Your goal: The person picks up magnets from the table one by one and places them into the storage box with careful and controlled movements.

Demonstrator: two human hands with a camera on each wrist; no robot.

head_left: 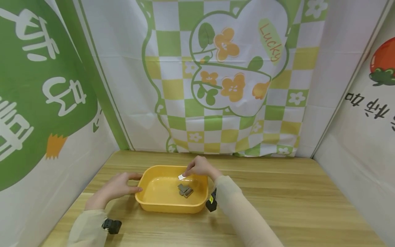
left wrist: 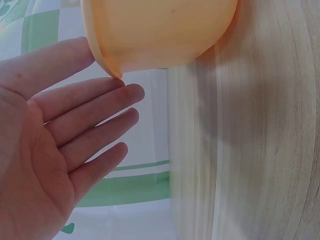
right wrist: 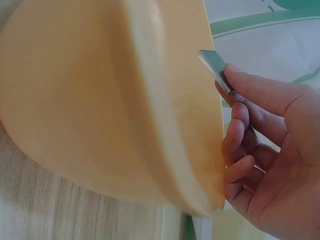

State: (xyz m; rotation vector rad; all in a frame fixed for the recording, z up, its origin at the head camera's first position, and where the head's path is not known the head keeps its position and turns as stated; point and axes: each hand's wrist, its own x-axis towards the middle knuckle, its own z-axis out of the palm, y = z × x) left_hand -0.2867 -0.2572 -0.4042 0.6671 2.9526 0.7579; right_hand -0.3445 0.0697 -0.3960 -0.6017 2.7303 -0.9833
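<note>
A yellow plastic tub stands on the wooden table. My left hand is at its left end, the thumb lying over the rim and the other fingers nearly straight; in the left wrist view the fingertips are right at the rim. Over the tub's far right part, my right hand pinches a small flat rectangular tile between thumb and index finger. That tile looks white from above and grey-green in the right wrist view. Below it, several grey-brown pieces lie heaped on the tub's floor.
The wooden table extends right of the tub and in front of it. A checked cloth hangs along the back edge, with printed sheets on both sides. Each wrist carries a small black camera.
</note>
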